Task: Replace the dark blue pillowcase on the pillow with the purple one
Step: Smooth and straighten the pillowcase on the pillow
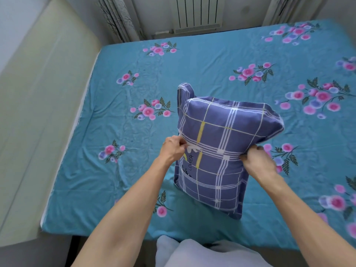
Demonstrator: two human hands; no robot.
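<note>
I hold the pillow (221,151) stood up on the bed (192,64), just ahead of me and a little to my right. It wears a bluish-purple checked pillowcase (219,128) with white and yellow lines; whether this is the purple one or the dark blue one I cannot say for sure, and no second case shows. Its long axis runs from its lower end near me up and away toward the radiator (197,14).

My left hand (172,149) pinches the cloth at the left edge about halfway up, fingers curled on the fabric. My right hand (257,160) grips the right edge at much the same height, fingers closed round a fold. Both grips sit equally near, one at each side, so the pillow's bulk lies above and beyond them and its foot below.

I judge the coming move to be a pull or shake along that long axis. Nothing on the flowered sheet stands in the way; a pale bundle (192,253) lies at the bed's near edge, below my arms.
</note>
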